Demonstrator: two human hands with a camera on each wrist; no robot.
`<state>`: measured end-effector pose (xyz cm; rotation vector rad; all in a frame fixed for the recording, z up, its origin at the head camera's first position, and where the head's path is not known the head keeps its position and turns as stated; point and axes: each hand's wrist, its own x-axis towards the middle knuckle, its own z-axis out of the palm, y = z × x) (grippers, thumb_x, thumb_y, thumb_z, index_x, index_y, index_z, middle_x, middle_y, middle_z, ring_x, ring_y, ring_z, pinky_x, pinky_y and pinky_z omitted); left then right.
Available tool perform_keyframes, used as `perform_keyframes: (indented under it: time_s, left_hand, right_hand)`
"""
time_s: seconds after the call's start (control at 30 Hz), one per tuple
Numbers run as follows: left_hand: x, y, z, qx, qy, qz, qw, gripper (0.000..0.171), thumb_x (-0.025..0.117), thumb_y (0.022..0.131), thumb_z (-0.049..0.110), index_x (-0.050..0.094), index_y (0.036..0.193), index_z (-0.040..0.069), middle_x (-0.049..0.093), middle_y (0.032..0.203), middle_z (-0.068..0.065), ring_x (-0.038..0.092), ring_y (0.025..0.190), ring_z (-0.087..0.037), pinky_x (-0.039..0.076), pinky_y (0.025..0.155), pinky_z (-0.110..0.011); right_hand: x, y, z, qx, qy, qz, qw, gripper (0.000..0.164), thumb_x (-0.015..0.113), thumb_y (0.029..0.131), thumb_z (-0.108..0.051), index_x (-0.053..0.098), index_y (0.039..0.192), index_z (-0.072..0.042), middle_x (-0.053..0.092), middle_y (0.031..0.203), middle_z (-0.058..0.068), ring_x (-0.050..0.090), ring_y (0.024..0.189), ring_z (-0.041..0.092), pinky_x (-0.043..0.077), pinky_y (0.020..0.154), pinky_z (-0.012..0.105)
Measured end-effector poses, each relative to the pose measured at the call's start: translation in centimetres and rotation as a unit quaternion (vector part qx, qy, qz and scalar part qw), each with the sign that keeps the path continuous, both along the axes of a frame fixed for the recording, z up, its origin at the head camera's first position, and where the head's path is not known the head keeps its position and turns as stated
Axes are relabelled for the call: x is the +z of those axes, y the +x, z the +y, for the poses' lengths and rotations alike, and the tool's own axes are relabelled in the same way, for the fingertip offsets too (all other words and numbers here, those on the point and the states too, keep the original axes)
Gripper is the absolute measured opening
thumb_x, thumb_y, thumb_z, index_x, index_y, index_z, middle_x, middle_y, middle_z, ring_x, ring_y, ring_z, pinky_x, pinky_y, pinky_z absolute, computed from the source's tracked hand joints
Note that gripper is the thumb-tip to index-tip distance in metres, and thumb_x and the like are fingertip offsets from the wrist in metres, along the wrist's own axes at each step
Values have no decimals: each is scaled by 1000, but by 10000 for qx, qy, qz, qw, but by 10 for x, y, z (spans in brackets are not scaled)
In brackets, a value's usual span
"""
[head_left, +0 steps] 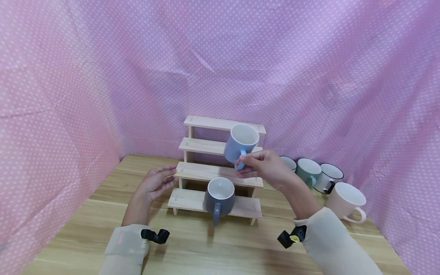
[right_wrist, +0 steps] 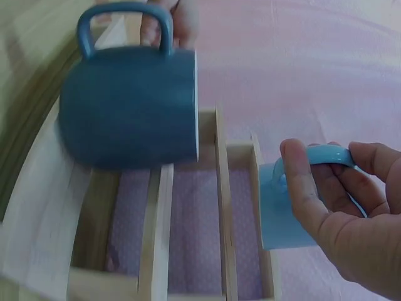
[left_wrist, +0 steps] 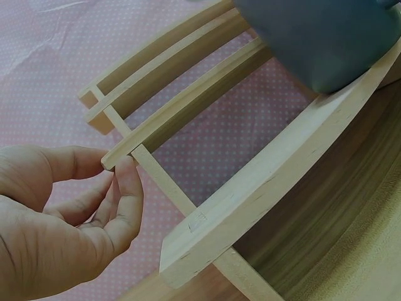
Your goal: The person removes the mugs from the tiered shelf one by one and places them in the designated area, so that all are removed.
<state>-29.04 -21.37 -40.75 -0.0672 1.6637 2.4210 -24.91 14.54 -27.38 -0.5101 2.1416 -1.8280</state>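
A light blue mug (head_left: 236, 149) with a white inside is held by its handle in my right hand (head_left: 269, 168), over the upper steps of a four-step wooden display stand (head_left: 197, 170). In the right wrist view the thumb and fingers close round the handle of that mug (right_wrist: 282, 219). My left hand (head_left: 156, 184) pinches the left end of the stand's second step from the bottom, thumb and fingertips on the board's corner in the left wrist view. On the lowest step sits a dark grey-blue mug (head_left: 220, 204), its handle toward me.
Right of the stand, along the cloth, stand a green mug (head_left: 304, 172), a white mug with a dark rim (head_left: 321, 182), a pale pink mug (head_left: 338, 200) and another mug partly behind my right hand. Pink dotted cloth (head_left: 220, 57) hangs around the wooden table (head_left: 192, 252).
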Motion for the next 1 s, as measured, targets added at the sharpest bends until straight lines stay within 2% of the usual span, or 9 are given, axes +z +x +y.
perform_keyframes:
  time_s: [0.27,0.43,0.6,0.73,0.87,1.0]
  left_hand:
    - [0,1,-2,-12,-30,-36,10000,31,56,104,1,55,135,-5,64,109,-2,63,95,-13,57,96,-26]
    - [2,0,-2,-14,-36,-59,10000,39,56,105,2,47,141,-8,62,111,-3,62,96,-14,56,97,-26]
    - [1,0,-2,-40,94,-57,9999,27,55,104,0,58,131,-4,64,108,-3,64,93,-13,58,93,-25]
    - [0,0,-2,-17,231,-82,9997,18,54,104,-2,66,117,2,66,105,-3,65,91,-14,59,91,-24]
    - [0,0,-2,11,194,-90,9998,19,55,104,-2,66,119,2,66,105,-2,65,91,-14,58,95,-27]
    - [-1,-1,-2,64,148,-99,9998,21,56,103,-2,64,123,0,66,106,-2,65,91,-14,56,99,-29]
  right_hand:
    - [-2,6,42,-297,271,212,9990,34,57,106,-10,64,116,21,67,112,29,73,99,35,61,91,45]
    - [-5,11,69,-566,276,291,9976,34,56,107,-10,64,114,22,70,108,20,75,95,26,61,91,42]
    - [-13,17,97,-835,-41,315,9960,30,59,106,-11,68,104,18,68,107,15,75,95,25,60,91,41]
    - [-19,22,120,-1037,31,362,9939,31,57,106,-10,69,103,18,67,105,11,74,94,23,61,90,38]
    - [-25,28,143,-1203,162,335,9920,30,56,106,-8,70,103,18,68,104,9,75,94,22,61,88,37]
    - [-36,31,165,-1332,58,198,9909,29,57,106,-8,70,103,17,71,102,8,76,92,23,62,86,37]
